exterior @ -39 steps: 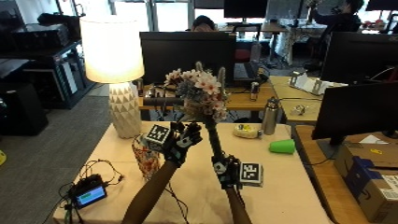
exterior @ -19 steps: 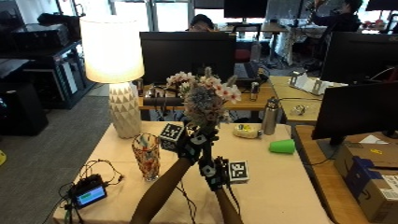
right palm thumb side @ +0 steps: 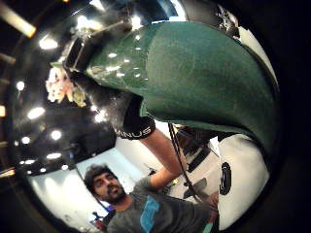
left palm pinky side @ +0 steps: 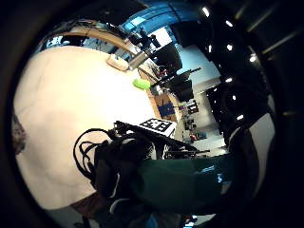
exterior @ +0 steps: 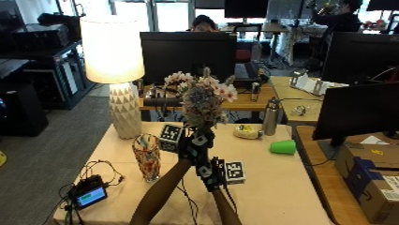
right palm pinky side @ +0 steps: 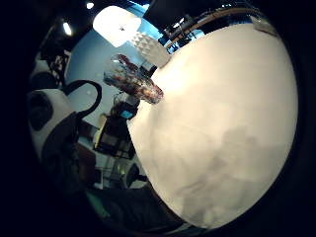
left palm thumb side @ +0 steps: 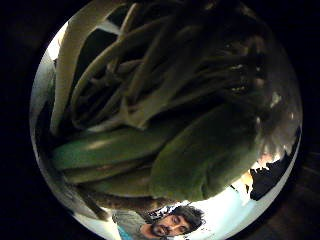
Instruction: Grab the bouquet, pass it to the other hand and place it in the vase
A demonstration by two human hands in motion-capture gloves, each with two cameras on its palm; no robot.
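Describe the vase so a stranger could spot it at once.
Find the lit lamp on the table's left side. Just in front of its white base stands the vase, a tall glass with a mottled red and multicoloured pattern, nothing in it yet.

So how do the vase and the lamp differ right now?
The vase is short, multicoloured and patterned; the lamp is tall, with a white faceted base. The lamp is lit under a pale shade; the vase stands open-topped, with no bouquet in it yet. The vase stands nearer the person, the lamp farther back. Both stand upright on the table.
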